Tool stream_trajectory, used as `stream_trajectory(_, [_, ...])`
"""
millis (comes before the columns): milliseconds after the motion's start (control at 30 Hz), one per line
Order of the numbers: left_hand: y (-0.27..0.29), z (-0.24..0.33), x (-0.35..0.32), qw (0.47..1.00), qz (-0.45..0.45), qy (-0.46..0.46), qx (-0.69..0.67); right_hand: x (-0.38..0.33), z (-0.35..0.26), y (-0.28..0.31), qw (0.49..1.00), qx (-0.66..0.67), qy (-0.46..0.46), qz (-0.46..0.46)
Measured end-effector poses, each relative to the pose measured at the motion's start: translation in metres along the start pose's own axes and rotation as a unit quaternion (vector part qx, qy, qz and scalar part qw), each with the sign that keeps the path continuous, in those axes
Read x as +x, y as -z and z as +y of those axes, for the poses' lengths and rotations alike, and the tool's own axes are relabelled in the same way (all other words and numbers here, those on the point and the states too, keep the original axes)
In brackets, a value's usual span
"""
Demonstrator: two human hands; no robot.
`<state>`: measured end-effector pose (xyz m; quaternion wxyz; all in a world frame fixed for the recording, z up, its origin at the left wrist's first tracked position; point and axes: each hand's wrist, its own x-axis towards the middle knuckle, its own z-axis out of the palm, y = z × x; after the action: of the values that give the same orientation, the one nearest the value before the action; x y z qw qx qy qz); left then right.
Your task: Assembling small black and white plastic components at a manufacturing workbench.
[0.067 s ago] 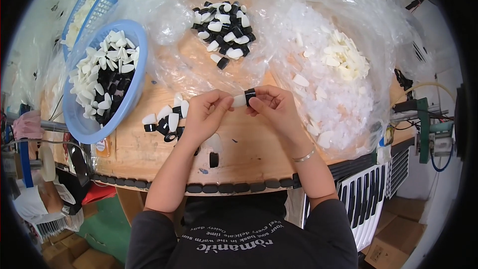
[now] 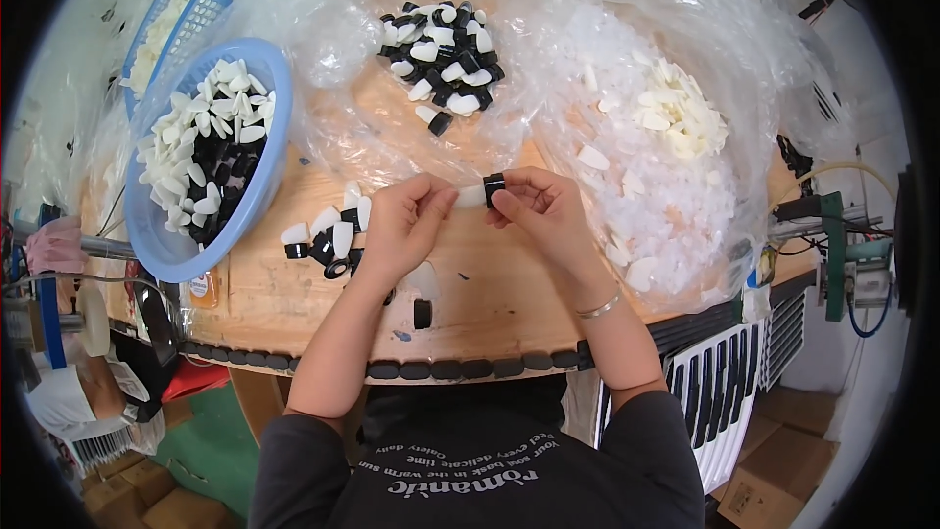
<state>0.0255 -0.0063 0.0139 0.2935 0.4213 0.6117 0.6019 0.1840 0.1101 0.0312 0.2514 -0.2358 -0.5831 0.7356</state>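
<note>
In front of me, above the table, my left hand (image 2: 409, 221) pinches the left end of a small white rounded tab (image 2: 472, 197). The fingertips of my right hand (image 2: 540, 208) grip a glossy black band-like piece (image 2: 493, 188) at the tab's other end. The black piece appears to sit around the tab; how deep it goes is hidden by my fingers. To the left of my left hand lies a small group of white tabs and black pieces (image 2: 326, 237). A lone black piece (image 2: 422, 314) stands near the table's front, beside a white tab (image 2: 423, 279).
A blue basin (image 2: 277, 152) of white and black pieces stands at left, with a blue basket (image 2: 217, 10) behind it. A pile of joined black-and-white pieces (image 2: 441, 54) lies ahead. Clear plastic sheeting (image 2: 333, 49) spreads around, with loose white tabs (image 2: 681, 113) at right.
Almost nothing differs. Both hands keep the same grip on the tab and black piece; the view has shifted by a hair.
</note>
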Motion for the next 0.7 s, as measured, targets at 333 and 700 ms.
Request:
stream_trajectory(333, [0.017, 0.006, 0.003, 0.985, -0.032, -0.051, 0.162, 0.01, -0.019, 0.003, 0.982, -0.107, -0.141, -0.069])
stream_trajectory(700, [0.071, 0.004, 0.004, 0.892, -0.036, -0.043, 0.449, 0.078, -0.076, 0.006, 0.922, -0.273, 0.224, 0.158])
